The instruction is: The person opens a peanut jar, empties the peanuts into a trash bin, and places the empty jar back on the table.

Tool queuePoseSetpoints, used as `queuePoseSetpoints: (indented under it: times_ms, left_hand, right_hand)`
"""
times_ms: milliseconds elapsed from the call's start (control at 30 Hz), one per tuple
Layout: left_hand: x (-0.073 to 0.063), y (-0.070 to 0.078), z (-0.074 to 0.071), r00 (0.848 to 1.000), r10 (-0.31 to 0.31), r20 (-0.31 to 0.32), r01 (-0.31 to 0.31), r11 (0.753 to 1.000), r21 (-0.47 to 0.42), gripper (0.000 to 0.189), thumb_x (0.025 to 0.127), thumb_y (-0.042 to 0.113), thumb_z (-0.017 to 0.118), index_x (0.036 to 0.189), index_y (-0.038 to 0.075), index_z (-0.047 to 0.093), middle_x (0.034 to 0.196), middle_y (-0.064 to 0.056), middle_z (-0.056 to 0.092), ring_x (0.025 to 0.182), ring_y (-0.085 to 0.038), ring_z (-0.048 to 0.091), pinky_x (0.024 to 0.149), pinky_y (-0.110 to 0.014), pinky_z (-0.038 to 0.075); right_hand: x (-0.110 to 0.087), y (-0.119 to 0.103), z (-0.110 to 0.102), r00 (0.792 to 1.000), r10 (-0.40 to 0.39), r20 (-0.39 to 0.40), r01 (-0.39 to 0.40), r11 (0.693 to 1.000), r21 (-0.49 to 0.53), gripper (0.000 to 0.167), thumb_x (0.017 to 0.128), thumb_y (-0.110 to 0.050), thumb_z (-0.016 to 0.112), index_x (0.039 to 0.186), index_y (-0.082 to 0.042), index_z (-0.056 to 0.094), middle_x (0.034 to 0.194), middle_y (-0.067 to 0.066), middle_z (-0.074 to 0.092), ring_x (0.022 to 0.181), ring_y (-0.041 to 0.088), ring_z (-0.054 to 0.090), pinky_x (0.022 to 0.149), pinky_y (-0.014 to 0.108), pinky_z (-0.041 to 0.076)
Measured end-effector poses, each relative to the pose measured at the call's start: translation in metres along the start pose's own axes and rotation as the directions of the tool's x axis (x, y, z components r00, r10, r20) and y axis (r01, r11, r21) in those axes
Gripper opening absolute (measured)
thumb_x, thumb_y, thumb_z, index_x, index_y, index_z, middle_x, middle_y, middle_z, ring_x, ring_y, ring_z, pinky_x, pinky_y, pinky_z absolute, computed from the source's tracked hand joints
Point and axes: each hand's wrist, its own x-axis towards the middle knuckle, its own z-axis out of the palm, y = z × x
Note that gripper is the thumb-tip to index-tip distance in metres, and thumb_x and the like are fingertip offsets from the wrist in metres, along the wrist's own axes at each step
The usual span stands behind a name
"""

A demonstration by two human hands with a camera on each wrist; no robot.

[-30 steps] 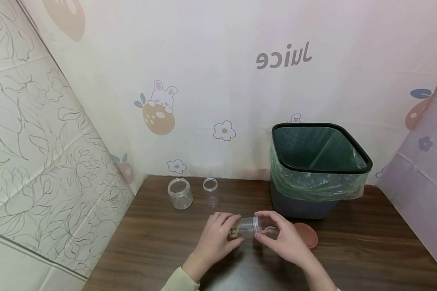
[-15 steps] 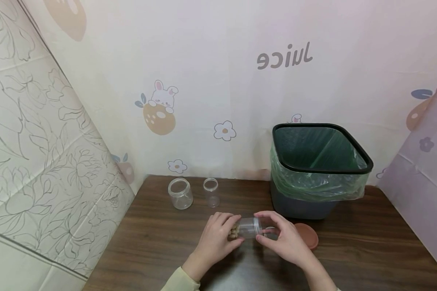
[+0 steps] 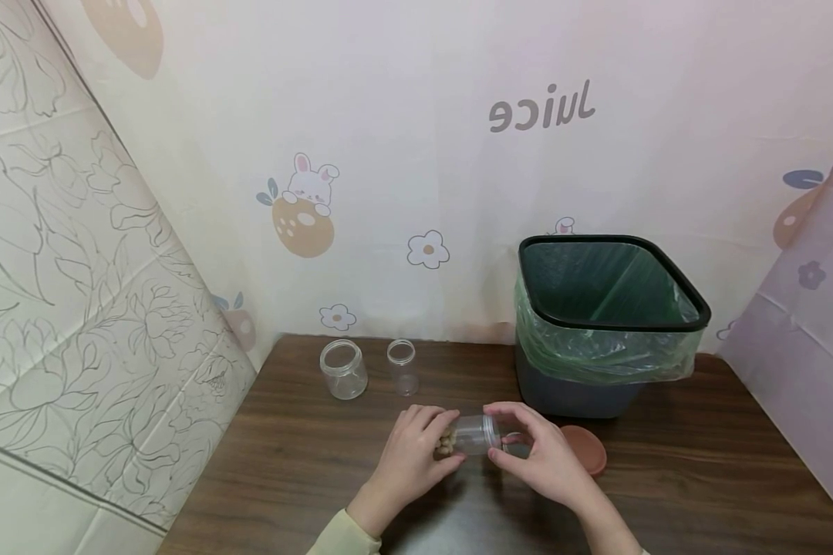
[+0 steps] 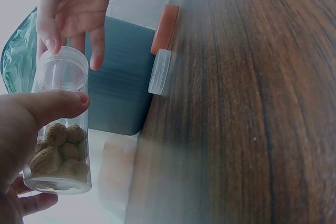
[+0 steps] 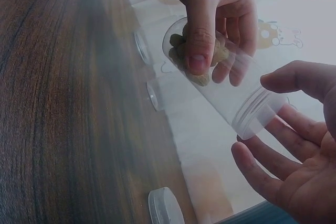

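A clear plastic jar (image 3: 473,435) lies on its side in the air over the table, between both hands. Several brown, rough-skinned nuts (image 4: 58,150) are gathered at its base end. My left hand (image 3: 409,456) grips the jar around that end, thumb on the near side. At the ribbed neck, my right hand (image 3: 547,461) holds the rim between its thumb and curved fingers. Whether a cap sits on the neck, I cannot tell. On the table by the right hand lie a flat terracotta-coloured round piece (image 3: 586,450) and a clear round lid (image 4: 159,72), largely hidden in the head view.
Two clear jars without lids, a wide one (image 3: 345,376) and a narrow one (image 3: 403,379), stand upright at the back left of the wooden table (image 3: 291,447). A dark bin (image 3: 572,397) with a green liner stands at the back right, against the patterned wall covering (image 3: 389,193).
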Motion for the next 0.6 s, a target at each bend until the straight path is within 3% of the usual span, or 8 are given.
queuePoseSetpoints:
  times_ms: [167, 400, 600]
  left_hand:
    - [-0.0001, -0.0001, -0.0001, 1.0, 0.001, -0.002, -0.001, 1.0, 0.0, 0.066, 0.077, 0.038, 0.102, 0.133, 0.015, 0.074, 0.121, 0.002, 0.072, 0.107, -0.017, 0.065, 0.09, -0.038, 0.055]
    - [0.0002, -0.0007, 0.0006, 1.0, 0.004, -0.014, -0.004, 1.0, -0.006, 0.067, 0.077, 0.037, 0.102, 0.133, 0.015, 0.074, 0.12, 0.002, 0.072, 0.107, -0.017, 0.065, 0.088, -0.037, 0.055]
    - [-0.0002, -0.0018, 0.0028, 0.999, 0.015, -0.038, -0.015, 1.0, -0.008, 0.067, 0.075, 0.037, 0.103, 0.131, 0.013, 0.075, 0.119, 0.001, 0.072, 0.106, -0.018, 0.065, 0.086, -0.038, 0.055]
  right_hand:
    - [0.0, -0.0002, 0.0001, 1.0, 0.024, 0.006, -0.024, 1.0, 0.009, 0.056, 0.092, -0.014, 0.089, 0.142, -0.021, 0.065, 0.14, 0.002, 0.068, 0.121, 0.024, 0.068, 0.091, 0.043, 0.064]
    - [0.0003, -0.0027, 0.0008, 0.99, 0.136, -0.024, -0.136, 0.99, 0.026, 0.06, 0.096, -0.024, 0.087, 0.148, -0.016, 0.059, 0.148, 0.003, 0.064, 0.132, 0.031, 0.066, 0.099, 0.049, 0.061]
    - [0.0021, -0.0064, 0.0022, 0.978, 0.205, -0.048, -0.205, 0.979, 0.009, 0.056, 0.099, -0.034, 0.083, 0.145, -0.012, 0.06, 0.141, 0.009, 0.067, 0.125, 0.026, 0.07, 0.097, 0.046, 0.061]
